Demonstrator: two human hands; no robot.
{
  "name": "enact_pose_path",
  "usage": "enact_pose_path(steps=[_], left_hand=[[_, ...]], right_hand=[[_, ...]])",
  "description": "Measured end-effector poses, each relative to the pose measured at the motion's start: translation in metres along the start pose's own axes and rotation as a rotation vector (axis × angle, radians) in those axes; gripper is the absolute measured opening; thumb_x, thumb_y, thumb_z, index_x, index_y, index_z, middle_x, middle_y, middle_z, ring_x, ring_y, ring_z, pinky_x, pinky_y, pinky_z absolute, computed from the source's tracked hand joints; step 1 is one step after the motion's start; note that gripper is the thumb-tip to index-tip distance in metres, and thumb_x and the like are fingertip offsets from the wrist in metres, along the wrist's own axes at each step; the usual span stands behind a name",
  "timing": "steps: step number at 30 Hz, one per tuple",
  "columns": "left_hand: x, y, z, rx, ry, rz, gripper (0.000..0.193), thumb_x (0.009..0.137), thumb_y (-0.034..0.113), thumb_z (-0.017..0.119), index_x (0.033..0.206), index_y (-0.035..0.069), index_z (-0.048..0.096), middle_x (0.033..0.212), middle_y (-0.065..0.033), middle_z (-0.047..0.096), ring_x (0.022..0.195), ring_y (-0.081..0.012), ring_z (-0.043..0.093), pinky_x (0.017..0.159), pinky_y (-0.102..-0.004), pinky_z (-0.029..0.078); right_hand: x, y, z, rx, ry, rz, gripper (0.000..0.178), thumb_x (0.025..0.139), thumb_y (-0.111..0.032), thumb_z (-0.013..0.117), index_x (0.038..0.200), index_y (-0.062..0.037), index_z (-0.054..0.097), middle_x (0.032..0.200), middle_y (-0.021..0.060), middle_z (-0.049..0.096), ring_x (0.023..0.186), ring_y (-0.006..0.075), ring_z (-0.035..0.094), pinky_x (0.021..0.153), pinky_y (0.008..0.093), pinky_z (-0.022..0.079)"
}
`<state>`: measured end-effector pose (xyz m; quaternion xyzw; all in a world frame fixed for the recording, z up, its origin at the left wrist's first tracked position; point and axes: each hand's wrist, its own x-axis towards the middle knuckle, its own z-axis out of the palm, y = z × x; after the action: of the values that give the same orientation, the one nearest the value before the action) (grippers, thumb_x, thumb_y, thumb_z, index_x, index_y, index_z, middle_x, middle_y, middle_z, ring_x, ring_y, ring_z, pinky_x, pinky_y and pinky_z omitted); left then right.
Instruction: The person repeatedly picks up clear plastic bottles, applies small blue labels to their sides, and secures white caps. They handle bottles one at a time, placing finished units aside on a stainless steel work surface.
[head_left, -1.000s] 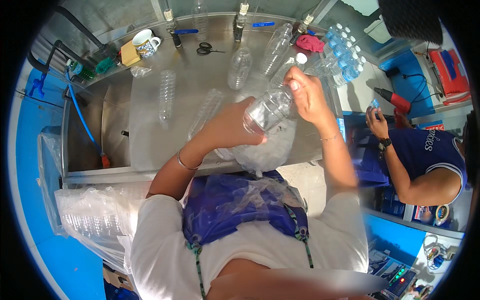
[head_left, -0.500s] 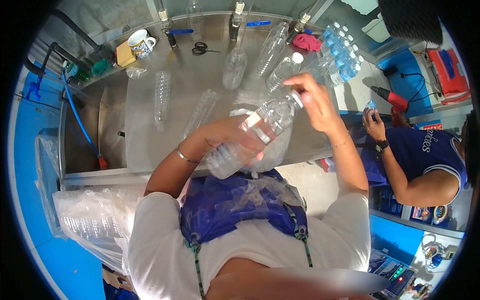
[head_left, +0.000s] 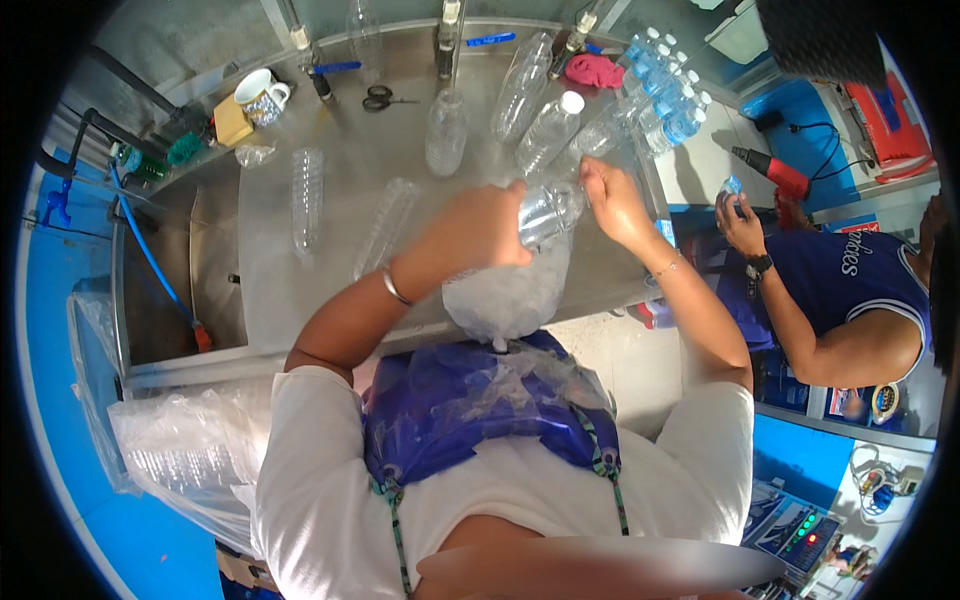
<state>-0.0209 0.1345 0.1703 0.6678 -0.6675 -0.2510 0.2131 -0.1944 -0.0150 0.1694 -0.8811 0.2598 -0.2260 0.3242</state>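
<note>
Tilted above the metal counter's front edge is a clear plastic bottle, its neck end toward the right. My left hand wraps round its lower body. At the neck end my right hand has its fingers curled closed; the cap, if it is there, is hidden by them. Directly under the bottle rests a clear plastic bag with whitish contents that I cannot make out. Just beyond my hands stands another clear bottle with a white cap.
More clear bottles stand or lie on the metal counter. Scissors, a mug and a pink cloth are farther back. Capped bottles cluster at right. A sink is at left; a co-worker works at right.
The bottle has moved up and right, from a steep tilt to a flatter one. My left hand has gone with it. My right hand's fingers have closed in at the neck end.
</note>
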Motion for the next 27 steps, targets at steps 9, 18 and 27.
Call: enact_pose_path(steps=[9, 18, 27], left_hand=[[0.060, 0.009, 0.068, -0.141, 0.324, 0.188, 0.085, 0.077, 0.032, 0.075, 0.137, -0.009, 0.032, 0.120, -0.0325, 0.052, 0.112, -0.0426, 0.055, 0.094, -0.0437, 0.046], [0.150, -0.087, 0.109, -0.309, 0.630, -0.068, 0.089, 0.067, 0.028, 0.084, 0.136, -0.004, 0.037, 0.128, -0.0270, 0.049, 0.121, -0.0414, 0.048, 0.099, -0.0435, 0.043], [0.164, -0.070, 0.106, -0.367, 0.643, -0.098, 0.068, 0.062, 0.025, 0.084, 0.115, 0.000, 0.049, 0.112, -0.0223, 0.059, 0.104, -0.0399, 0.058, 0.086, -0.0456, 0.049]], right_hand=[[-0.014, 0.040, -0.067, -0.418, 0.175, 0.036, 0.030, 0.097, -0.033, 0.053, 0.089, -0.0041, 0.052, 0.067, 0.0179, 0.056, 0.064, 0.0358, 0.059, 0.058, 0.0449, 0.044], [-0.006, 0.121, -0.097, -0.848, 0.301, 0.238, 0.031, 0.095, -0.037, 0.052, 0.091, -0.0062, 0.051, 0.061, 0.0185, 0.061, 0.064, 0.0436, 0.062, 0.060, 0.0521, 0.049], [0.051, 0.041, 0.009, -0.320, 0.470, -0.191, 0.044, 0.086, -0.019, 0.071, 0.128, -0.0118, 0.060, 0.122, 0.0174, 0.059, 0.105, 0.0271, 0.062, 0.081, 0.0365, 0.051]])
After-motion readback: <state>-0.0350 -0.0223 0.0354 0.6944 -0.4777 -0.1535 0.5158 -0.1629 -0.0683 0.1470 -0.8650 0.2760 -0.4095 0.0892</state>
